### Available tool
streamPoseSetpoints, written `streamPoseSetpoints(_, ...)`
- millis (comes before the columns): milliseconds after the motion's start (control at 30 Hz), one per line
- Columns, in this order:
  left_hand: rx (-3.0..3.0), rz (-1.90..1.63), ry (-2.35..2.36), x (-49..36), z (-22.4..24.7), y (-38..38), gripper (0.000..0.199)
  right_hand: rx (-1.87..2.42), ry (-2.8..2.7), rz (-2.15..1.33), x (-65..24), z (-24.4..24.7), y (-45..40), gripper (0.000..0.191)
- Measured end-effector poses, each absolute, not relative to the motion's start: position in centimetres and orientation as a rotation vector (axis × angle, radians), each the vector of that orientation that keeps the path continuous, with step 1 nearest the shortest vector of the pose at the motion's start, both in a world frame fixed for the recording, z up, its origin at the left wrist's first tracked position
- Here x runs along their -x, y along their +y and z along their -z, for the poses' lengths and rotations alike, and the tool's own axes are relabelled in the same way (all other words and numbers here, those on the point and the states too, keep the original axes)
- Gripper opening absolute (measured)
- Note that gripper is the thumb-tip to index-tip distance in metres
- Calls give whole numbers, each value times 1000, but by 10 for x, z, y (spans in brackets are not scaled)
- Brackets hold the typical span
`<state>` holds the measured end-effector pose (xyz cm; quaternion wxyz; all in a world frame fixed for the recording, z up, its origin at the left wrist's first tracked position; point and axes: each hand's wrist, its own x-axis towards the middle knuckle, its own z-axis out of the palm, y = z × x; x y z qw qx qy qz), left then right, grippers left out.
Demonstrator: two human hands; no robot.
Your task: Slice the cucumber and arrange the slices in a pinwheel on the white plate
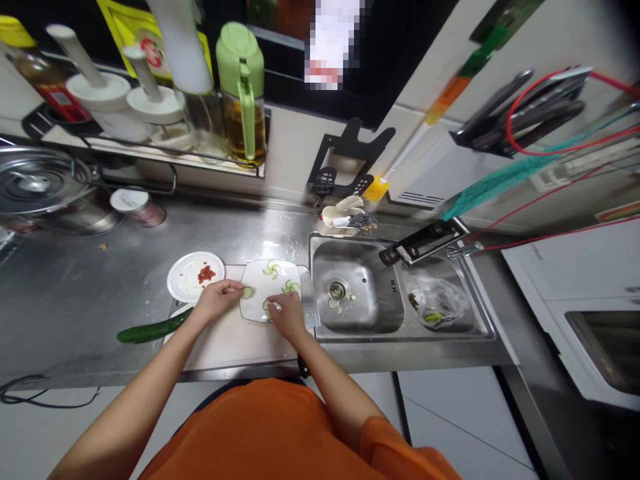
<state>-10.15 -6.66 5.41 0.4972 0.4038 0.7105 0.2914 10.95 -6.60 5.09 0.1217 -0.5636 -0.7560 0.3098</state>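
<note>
A white square plate [257, 277] lies on a pale cutting board [225, 347], with thin cucumber slices [271, 269] set on it in small pinwheel groups. At the plate's left edge my left hand [217, 300] pinches a cucumber slice [247, 292] between thumb and fingertips. My right hand [289, 315] reaches over the lower right of the plate, fingers bent down at another group of slices; whether one is held is hidden. Left of my left wrist rests a dark green cucumber [150, 331]. Behind that hand, a round white plate [183, 280] carries small red pieces [205, 273].
To the right is a steel double sink [370, 307] with cucumber scraps near its drain and a clear plastic bag [440, 300] in the smaller basin. A black-handled faucet [425, 240] juts over it. A steel pot [65, 200] and a can [137, 208] stand back left, under a condiment rack [200, 157].
</note>
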Motion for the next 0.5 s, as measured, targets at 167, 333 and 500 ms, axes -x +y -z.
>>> streamPoseSetpoints(167, -793, -664, 1521, 81, -62, -60, 36, 1614, -1799, -1258, -100, -47, -42, 22)
streamPoseSetpoints(333, -619, -701, 1411, 70, -59, -61, 37, 1581, -1590, -1524, -100, -44, -32, 13)
streamPoseSetpoints(500, -379, -664, 1372, 60, -55, -64, 38, 1476, -1508, -1598, -105, -54, -30, 14)
